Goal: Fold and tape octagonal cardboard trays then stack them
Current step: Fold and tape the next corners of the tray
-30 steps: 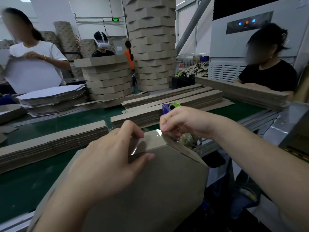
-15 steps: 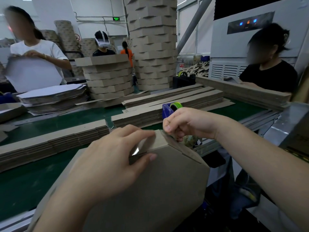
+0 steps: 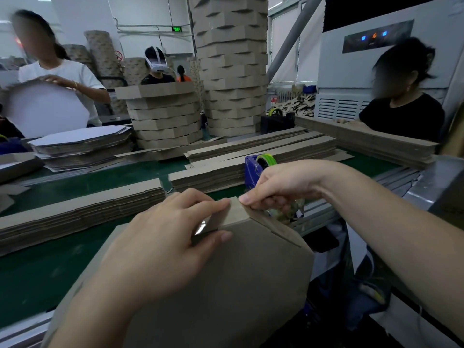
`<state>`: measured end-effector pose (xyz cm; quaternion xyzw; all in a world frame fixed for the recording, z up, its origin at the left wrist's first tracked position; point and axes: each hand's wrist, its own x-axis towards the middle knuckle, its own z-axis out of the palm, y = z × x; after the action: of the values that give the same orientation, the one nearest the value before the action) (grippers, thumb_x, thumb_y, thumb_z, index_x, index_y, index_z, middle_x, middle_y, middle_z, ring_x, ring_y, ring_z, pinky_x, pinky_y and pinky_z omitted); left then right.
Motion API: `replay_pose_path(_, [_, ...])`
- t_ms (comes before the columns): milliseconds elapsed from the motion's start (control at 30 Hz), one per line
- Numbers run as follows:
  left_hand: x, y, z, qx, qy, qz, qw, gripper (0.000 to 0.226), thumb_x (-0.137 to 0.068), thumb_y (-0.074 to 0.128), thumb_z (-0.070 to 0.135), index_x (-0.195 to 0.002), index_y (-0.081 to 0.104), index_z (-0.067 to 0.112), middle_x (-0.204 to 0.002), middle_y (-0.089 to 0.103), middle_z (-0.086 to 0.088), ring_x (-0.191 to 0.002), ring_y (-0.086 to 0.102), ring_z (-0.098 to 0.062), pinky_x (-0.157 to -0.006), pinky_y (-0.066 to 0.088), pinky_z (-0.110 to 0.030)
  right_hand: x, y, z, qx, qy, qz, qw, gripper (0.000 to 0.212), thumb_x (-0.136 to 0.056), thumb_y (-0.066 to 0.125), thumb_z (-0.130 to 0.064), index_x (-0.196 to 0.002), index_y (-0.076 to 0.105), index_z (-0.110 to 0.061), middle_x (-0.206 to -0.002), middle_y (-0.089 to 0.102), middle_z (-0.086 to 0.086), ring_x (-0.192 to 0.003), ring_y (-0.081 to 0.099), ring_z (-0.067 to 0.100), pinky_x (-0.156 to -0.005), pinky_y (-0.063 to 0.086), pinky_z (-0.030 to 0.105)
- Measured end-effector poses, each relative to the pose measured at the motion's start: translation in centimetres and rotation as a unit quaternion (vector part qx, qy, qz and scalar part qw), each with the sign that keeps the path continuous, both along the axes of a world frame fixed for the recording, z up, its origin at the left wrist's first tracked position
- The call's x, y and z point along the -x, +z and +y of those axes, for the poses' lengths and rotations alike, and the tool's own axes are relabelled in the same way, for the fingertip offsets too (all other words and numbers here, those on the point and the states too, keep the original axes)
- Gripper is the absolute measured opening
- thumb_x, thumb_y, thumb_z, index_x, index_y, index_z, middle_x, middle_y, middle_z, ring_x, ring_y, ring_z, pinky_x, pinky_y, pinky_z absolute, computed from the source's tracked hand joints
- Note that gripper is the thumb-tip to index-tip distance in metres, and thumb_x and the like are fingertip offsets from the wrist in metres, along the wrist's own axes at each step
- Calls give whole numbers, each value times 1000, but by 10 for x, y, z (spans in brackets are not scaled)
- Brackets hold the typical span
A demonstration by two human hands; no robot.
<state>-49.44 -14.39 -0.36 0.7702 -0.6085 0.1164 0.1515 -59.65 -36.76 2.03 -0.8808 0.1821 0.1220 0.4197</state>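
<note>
Brown corrugated board fills the near view: a brown octagonal cardboard tray (image 3: 238, 285) stands tilted on edge at the near side of the dark green conveyor belt (image 3: 75, 179), its flat bottom facing the camera and one folded corner uppermost. The left hand (image 3: 163, 242) grips that top corner, fingers curled over the rim and thumb pressed against the near face. A shiny strip of clear tape (image 3: 200, 227) glints between thumb and forefinger, lying on the wall. The right hand (image 3: 281, 184) meets it from the other side with curled fingers, pinching the rim at the corner's peak, its fingertips almost touching those of the left. Whether it also holds a tape end I cannot tell. Just behind the right hand sits a blue tape dispenser with a yellow-green roll (image 3: 253, 167). Low stacks of flat brown cardboard strips (image 3: 75, 212) lie along the belt. Farther back are a pile of white-faced flat boards (image 3: 80, 144), a short stack of folded brown trays (image 3: 163, 114) and a tall column of the same trays (image 3: 231, 66). A person in a white shirt (image 3: 62, 74) holds a white sheet at far left. A person in a black shirt (image 3: 406, 116) sits at right.
</note>
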Motion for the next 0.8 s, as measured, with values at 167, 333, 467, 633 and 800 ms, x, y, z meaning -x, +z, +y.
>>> replay_pose_path(167, [-7, 1, 7, 23, 6, 28, 999, 64, -72, 26, 75, -129, 46, 54, -121, 42, 34, -107, 46, 5, -82, 44, -28, 1, -14, -6, 101, -39, 56, 993, 67, -54, 54, -83, -61, 58, -17, -47, 47, -9, -41, 40, 8, -47, 39, 20])
replay_pose_path(333, [-5, 1, 8, 53, 15, 27, 998, 51, -79, 35, 76, -115, 52, 45, -113, 49, 31, -100, 49, 2, -77, 46, -30, 11, -22, 3, 89, -102, -203, 970, 21, -91, 58, -39, -94, 69, -22, -80, 67, -8, -64, 60, 6, -60, 47, 17])
replay_pose_path(467, [-1, 2, 4, 50, 20, 21, 998, 41, -80, 40, 70, -108, 49, 42, -104, 51, 26, -92, 50, -1, -74, 45, -31, 2, -36, 50, 16, -9, -312, 950, 41, -94, 37, -56, -127, 55, -42, -124, 61, -21, -115, 53, -8, -99, 41, 20])
replay_pose_path(633, [-2, 4, 5, 22, 46, 48, 997, 42, -73, 39, 70, -101, 44, 39, -96, 52, 23, -89, 53, -4, -74, 44, -30, -1, -42, 64, 74, 35, -301, 950, 63, -89, 43, -54, -147, 38, -30, -132, 49, -12, -124, 44, -5, -108, 35, 25])
replay_pose_path(800, [-10, 10, 18, -58, 105, -43, 992, 72, -61, 36, 82, -125, 23, 52, -114, 45, 32, -106, 51, 0, -78, 42, -26, 1, -43, 60, 177, 63, -297, 936, 85, -71, 78, -53, -144, 34, -42, -118, 42, -37, -116, 44, -12, -97, 36, 9])
